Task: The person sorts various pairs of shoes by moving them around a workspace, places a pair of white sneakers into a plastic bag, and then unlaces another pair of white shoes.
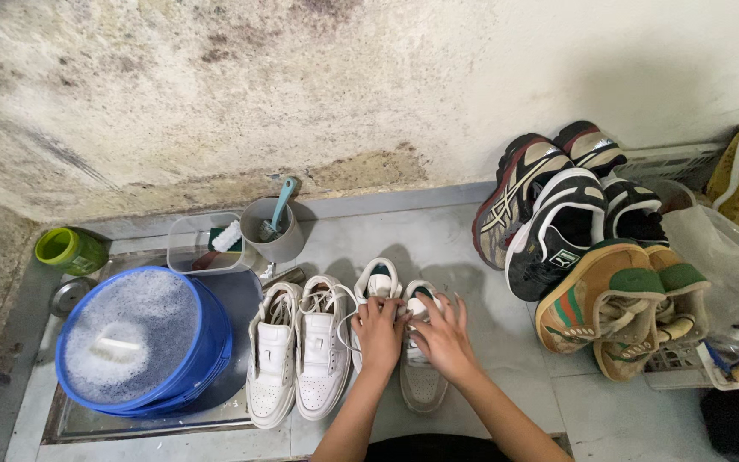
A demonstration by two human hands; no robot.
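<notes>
Both hands rest on a pair of white sneakers (404, 342) on the floor (489, 342): the left hand (380, 332) has its fingers curled down onto the left shoe, the right hand (443, 335) has its fingers spread over the right one (whether either grips the laces I cannot tell). Just left of the fingers stands another white pair (299, 355), then a blue bucket of suds (143, 340).

Left hand (380, 332) and right hand (442, 338) rest on two white sneakers (421, 376), perhaps gripping the laces. A blue bucket (207, 351) of suds sits left.
</notes>
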